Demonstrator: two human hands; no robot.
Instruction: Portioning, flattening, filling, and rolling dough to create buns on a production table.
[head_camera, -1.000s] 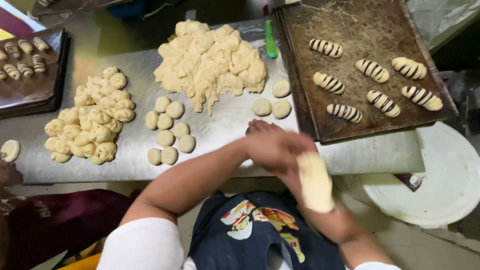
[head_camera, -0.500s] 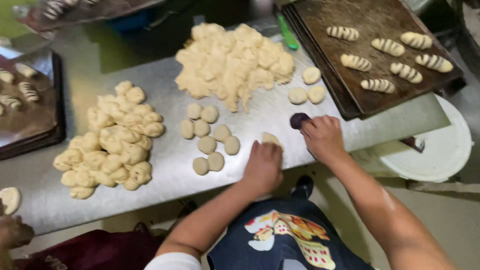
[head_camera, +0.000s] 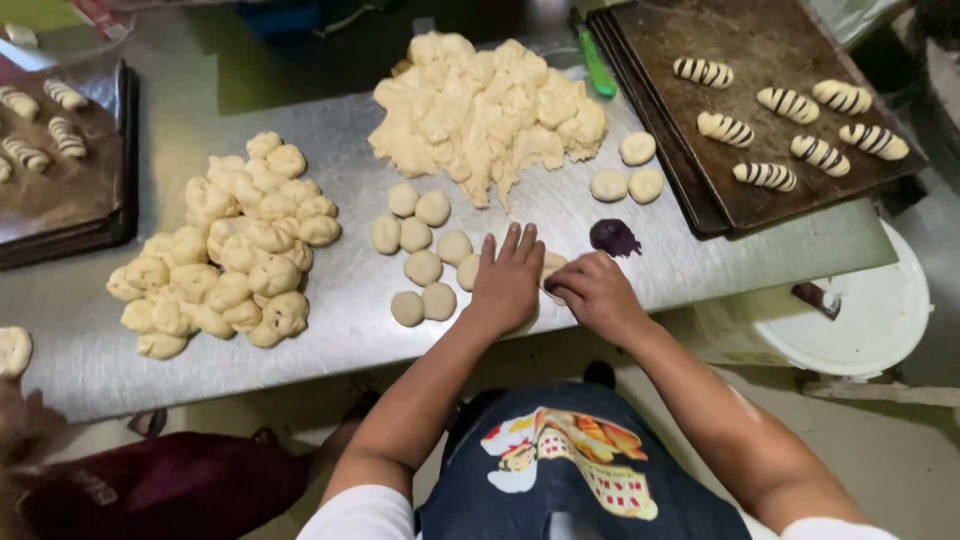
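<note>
Dough piece, pale and flattened, lies on the steel counter under both hands: left hand presses flat, right hand curled, grip unclear. Six striped rolls fill the dark tray; many round dough balls remain unshaped.

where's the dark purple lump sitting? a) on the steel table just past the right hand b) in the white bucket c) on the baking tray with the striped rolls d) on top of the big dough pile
a: the dark purple lump lies on the bare steel table, just beyond the right hand, short of the baking tray.
</note>
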